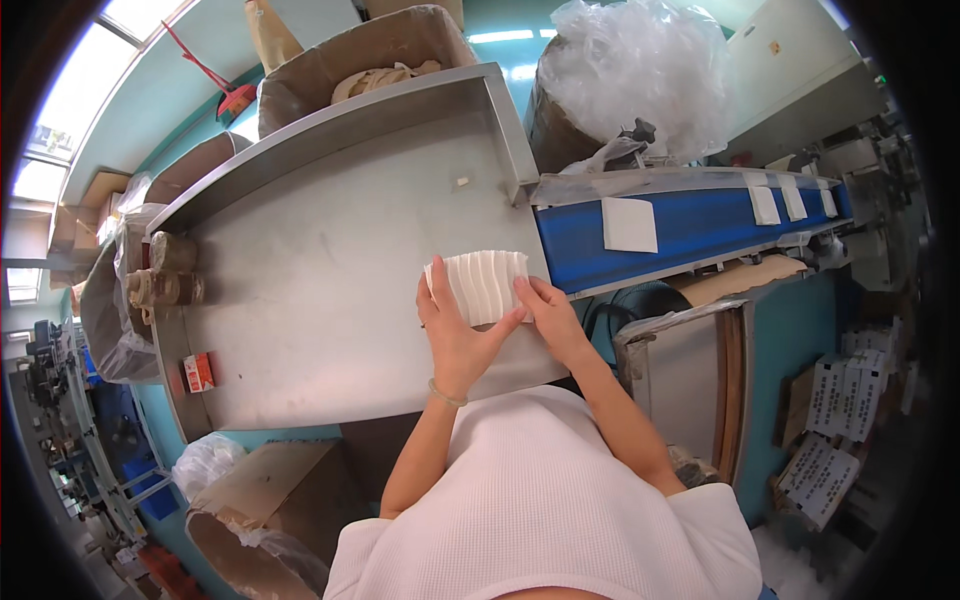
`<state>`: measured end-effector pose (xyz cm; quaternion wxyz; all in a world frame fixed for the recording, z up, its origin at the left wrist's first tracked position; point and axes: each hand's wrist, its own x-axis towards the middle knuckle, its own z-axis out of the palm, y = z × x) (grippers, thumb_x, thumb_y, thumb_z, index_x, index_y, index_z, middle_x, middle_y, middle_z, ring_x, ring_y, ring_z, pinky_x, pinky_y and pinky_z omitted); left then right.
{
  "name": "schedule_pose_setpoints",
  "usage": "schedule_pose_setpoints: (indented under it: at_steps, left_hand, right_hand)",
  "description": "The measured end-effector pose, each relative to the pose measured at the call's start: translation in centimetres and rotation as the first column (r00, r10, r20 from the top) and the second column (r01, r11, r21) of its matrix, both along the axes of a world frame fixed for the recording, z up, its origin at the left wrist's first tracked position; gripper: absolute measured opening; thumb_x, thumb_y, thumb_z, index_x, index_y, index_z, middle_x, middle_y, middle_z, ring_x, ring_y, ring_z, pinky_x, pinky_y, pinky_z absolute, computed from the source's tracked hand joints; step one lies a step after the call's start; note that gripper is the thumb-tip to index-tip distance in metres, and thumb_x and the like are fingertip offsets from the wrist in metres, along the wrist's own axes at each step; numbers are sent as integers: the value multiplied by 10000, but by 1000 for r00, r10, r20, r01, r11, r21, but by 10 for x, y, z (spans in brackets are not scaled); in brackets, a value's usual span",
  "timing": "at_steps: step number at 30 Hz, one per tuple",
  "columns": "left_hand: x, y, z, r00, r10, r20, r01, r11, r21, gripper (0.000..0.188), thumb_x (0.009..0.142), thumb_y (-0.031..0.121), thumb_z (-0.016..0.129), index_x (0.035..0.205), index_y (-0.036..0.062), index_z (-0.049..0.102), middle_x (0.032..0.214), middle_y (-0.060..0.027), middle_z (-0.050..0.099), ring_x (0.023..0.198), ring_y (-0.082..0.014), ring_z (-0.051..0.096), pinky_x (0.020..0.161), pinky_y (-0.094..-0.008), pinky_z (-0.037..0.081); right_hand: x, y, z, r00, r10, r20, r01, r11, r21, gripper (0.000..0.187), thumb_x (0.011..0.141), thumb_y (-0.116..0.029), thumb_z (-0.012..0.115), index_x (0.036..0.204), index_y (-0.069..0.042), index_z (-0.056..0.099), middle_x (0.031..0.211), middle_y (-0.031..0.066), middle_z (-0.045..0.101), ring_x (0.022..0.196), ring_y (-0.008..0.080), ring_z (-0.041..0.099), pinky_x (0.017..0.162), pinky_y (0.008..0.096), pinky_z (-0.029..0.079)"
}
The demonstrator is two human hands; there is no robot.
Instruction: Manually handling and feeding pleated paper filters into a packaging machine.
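Observation:
Between my two hands is a stack of white folded napkins [478, 284], standing on edge side by side over the steel table near its right end. My left hand [456, 328] grips the stack's left end with the fingers, its thumb reaching along the near side. At the right end, my right hand [548, 312] presses its thumb and fingers against the stack. Just to the right, a flat white napkin [630, 225] lies on the blue conveyor belt [690, 226], and several more sit farther along it.
The steel table [320, 270] has raised walls at the back and left. A small red-and-white box [198, 372] is in its near left corner, with tape rolls [165, 288] on the left edge. A small white scrap [462, 182] lies toward the back. Cardboard boxes [270, 490] and a plastic-bag-filled bin [630, 85] stand around.

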<state>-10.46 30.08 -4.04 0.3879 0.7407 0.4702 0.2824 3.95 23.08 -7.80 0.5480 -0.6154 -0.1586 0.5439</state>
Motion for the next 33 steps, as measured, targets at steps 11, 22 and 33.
schedule_pose_setpoints:
  at_steps: [11,22,33]
  left_hand:
    - [0,3,-2,999,-36,0,36,999,13,1040,705,260,819,1505,22,199,1398,-277,346,1296,-411,351,1057,-501,338]
    - [6,-2,-6,983,-7,183,64,949,-308,1051,751,312,829,1489,-60,179,1415,-253,365,1300,-365,404,1065,-435,364]
    - [6,-8,-3,992,12,130,9,987,-160,1058,731,258,835,1489,-73,175,1429,-248,364,1304,-367,401,1085,-429,347]
  right_hand:
    - [23,-15,6,982,191,-2,-191,980,-62,270,947,-213,629,1123,-12,662,953,16,673,806,88,598,680,232,478]
    - [9,0,10,960,128,247,-107,990,-94,412,960,-380,621,1134,-7,624,944,35,646,831,98,567,726,247,456]
    - [18,-23,6,920,27,-391,-67,994,-88,272,952,-292,641,1087,-57,665,958,-12,637,825,70,557,724,235,458]
